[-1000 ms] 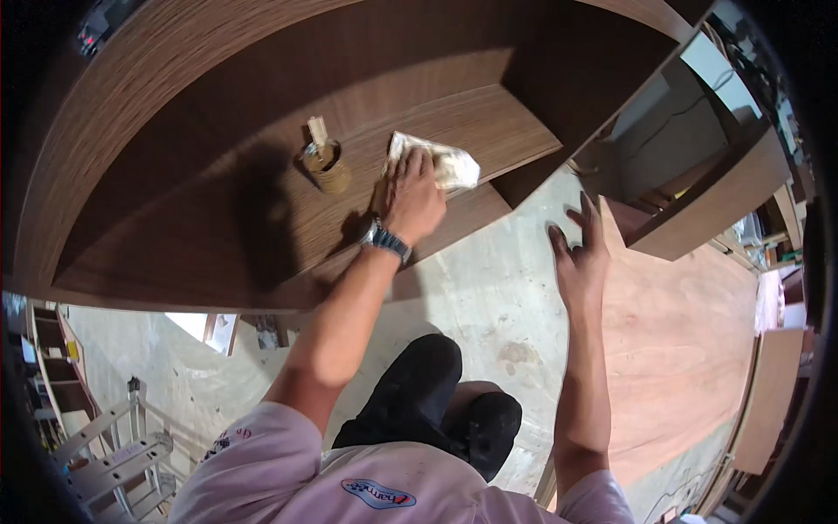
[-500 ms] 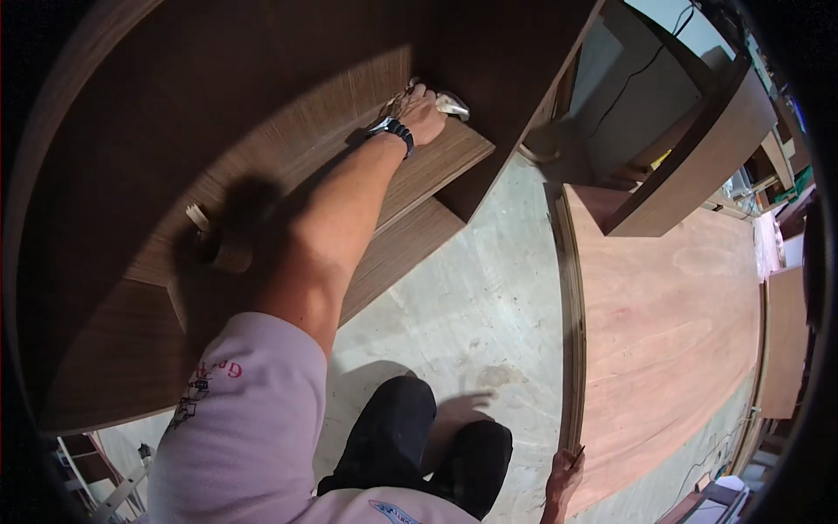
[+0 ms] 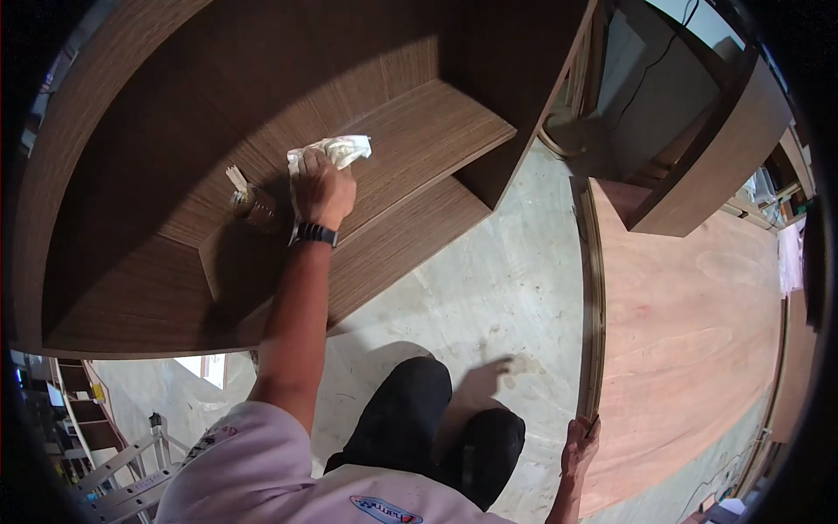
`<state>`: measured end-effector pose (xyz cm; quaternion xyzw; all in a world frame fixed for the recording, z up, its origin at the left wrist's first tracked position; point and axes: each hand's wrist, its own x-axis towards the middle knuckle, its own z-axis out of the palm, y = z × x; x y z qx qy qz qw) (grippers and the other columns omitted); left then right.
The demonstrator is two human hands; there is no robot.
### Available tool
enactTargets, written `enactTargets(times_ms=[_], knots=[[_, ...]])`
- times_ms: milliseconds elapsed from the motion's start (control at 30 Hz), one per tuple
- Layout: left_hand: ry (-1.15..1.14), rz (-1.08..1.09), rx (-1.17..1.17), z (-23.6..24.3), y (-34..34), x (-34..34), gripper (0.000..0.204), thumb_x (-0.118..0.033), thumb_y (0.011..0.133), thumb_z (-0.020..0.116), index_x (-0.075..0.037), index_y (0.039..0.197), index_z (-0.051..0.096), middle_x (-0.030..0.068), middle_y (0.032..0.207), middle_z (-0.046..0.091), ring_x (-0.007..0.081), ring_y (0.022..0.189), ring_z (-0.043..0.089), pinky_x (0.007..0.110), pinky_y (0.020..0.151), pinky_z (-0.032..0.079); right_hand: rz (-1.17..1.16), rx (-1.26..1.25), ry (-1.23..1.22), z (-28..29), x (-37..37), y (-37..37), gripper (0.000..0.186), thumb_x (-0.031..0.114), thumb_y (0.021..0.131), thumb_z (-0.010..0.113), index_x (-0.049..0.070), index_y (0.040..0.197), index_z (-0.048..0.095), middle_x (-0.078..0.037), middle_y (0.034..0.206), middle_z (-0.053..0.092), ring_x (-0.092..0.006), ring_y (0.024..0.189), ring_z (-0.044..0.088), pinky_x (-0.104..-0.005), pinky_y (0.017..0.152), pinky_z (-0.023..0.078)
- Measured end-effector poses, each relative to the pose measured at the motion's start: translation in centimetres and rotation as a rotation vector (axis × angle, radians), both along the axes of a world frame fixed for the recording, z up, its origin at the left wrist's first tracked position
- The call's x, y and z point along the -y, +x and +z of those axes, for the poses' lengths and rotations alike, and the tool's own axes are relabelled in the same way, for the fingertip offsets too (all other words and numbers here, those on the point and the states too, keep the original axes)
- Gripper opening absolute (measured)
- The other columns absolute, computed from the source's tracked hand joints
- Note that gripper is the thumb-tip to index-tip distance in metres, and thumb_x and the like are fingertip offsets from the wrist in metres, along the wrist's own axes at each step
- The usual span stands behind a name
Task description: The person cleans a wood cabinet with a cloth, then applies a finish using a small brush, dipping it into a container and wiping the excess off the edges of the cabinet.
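My left hand (image 3: 323, 194), a dark watch on its wrist, is closed on a crumpled white cloth (image 3: 351, 150). It presses the cloth onto the wooden shelf (image 3: 428, 140) inside a brown wood-grain cabinet (image 3: 113, 301). Left of this hand, a brown jar (image 3: 253, 208) with pale sticks poking out stands in the shadow. My right hand (image 3: 578, 450) is low at the right, beside the edge of a large reddish plywood panel (image 3: 690, 323). Its fingers are curled around a thin dark thing, too small to name.
A curved brown cabinet piece (image 3: 711, 166) stands on the panel's far end. Below me are my bent knees (image 3: 410, 393) and the pale, stained floor (image 3: 489, 271). An aluminium stepladder (image 3: 127, 472) is at the lower left. A black cable (image 3: 650, 65) hangs at the upper right.
My left hand has drawn the cloth back along the shelf, from its far right corner toward the left and nearer the jar. My right hand has risen slightly.
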<state>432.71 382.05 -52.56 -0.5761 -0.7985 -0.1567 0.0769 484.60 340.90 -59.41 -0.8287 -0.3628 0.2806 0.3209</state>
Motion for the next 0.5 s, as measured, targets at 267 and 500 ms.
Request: enactTargets(times_ms=[267,500], knots=[[0.058,-0.351,0.100,-0.6,9.4,-11.0,0.054,-0.029,0.093,0.049,0.005,0.134,0.055,0.0283,0.141,0.048,0.0446,0.133,0.044,0.050,0.115,0.033,-0.060,0.059,-0.157,1.2,3.3,0.6,0.068,0.031,0.093,0.066,-0.003,0.146,0.041,-0.019,0.113,0.065,-0.0301,0.103,0.061,-0.0406,0.090,0.050],[-0.235,-0.661,0.183,1.8,12.9,-20.2,0.050,-0.032,0.095,0.046,0.003,0.126,0.063,0.0227,0.137,0.055,0.0379,0.130,0.050,0.046,0.113,0.035,-0.092,0.013,-0.098,2.4,1.9,-0.7,0.067,0.032,0.094,0.066,-0.001,0.146,0.041,-0.018,0.114,0.064,-0.0248,0.102,0.060,-0.0358,0.088,0.050]])
